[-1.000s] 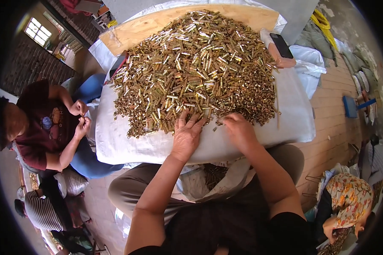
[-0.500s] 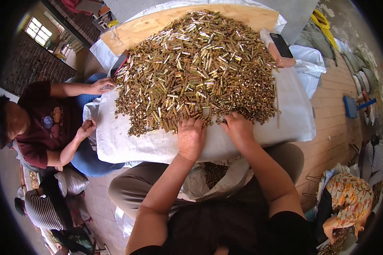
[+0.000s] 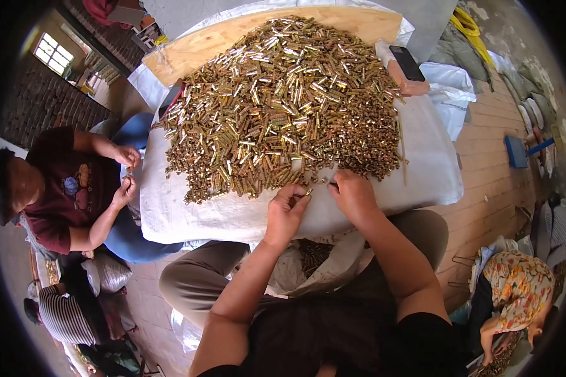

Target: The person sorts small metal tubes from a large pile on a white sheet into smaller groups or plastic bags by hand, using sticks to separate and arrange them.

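Observation:
A big heap of small gold-coloured metal cylinders (image 3: 264,107) covers most of the white cloth-topped table (image 3: 421,169). Shorter, nut-like metal pieces (image 3: 374,147) gather along its right side. At the near edge of the heap, my left hand (image 3: 284,210) pinches one small gold-coloured metal cylinder (image 3: 309,192) between thumb and fingertips. Just to its right, my right hand (image 3: 353,196) rests by the nut-like pieces with thumb and fingers drawn together; what is in them, if anything, is hidden. A white sack (image 3: 343,267) with metal pieces inside lies open in my lap.
A wooden board (image 3: 188,53) borders the heap's far side. A black phone (image 3: 407,63) lies on a block at the far right, another phone (image 3: 172,97) at the left. A co-worker (image 3: 69,182) sits close on the left; another person (image 3: 516,292) bends at the lower right.
My left hand has drawn back slightly from the heap and turned, now showing a metal cylinder in its fingertips. My right hand stays nearly in place. The co-worker's hands have come together.

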Available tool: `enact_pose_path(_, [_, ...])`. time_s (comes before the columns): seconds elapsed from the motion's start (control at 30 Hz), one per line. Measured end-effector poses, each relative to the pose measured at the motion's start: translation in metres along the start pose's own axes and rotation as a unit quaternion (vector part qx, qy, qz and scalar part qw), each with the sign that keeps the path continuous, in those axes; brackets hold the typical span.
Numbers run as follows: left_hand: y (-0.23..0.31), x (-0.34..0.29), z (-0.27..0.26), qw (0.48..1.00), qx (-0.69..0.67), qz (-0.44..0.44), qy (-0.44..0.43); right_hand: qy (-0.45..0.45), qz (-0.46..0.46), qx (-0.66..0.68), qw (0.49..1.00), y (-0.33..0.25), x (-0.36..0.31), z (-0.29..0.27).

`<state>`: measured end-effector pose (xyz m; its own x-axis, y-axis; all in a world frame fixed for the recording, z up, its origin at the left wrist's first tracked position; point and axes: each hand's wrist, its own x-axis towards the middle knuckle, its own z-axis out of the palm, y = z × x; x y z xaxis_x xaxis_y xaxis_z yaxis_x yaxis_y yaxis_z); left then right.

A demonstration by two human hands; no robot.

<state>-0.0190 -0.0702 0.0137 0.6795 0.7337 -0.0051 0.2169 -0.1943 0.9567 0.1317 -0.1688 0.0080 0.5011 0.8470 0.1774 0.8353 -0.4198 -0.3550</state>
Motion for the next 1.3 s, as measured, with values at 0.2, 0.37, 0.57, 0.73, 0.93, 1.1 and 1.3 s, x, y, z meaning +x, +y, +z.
enact_pose_path(0.2, [-0.011,-0.007,0.008,0.998,-0.055,0.007,-0.03,0.022,-0.03,0.0,0.999,-0.002,-0.001,-0.005])
enact_pose_path(0.37, [-0.017,-0.01,0.01,0.999,0.015,0.018,-0.022,0.004,-0.043,0.01,0.999,0.001,0.0,-0.004])
enact_pose_path(0.57, [-0.004,-0.012,0.008,0.982,-0.175,-0.052,-0.045,0.032,0.002,0.176,0.984,0.001,-0.003,-0.003])
enact_pose_path(0.73, [0.016,-0.017,0.002,0.965,-0.234,-0.103,-0.056,-0.088,0.165,0.582,0.791,-0.017,-0.009,-0.029])
enact_pose_path(0.93, [0.026,-0.02,0.007,0.962,-0.249,-0.092,-0.062,-0.125,0.138,0.622,0.76,-0.017,-0.012,-0.031])
enact_pose_path(1.1, [0.025,-0.021,0.01,0.968,-0.235,-0.077,-0.053,-0.113,0.138,0.595,0.784,-0.016,-0.012,-0.029])
enact_pose_path(1.3, [0.023,-0.021,0.01,0.972,-0.215,-0.072,-0.068,-0.073,0.108,0.52,0.844,-0.018,-0.013,-0.03])
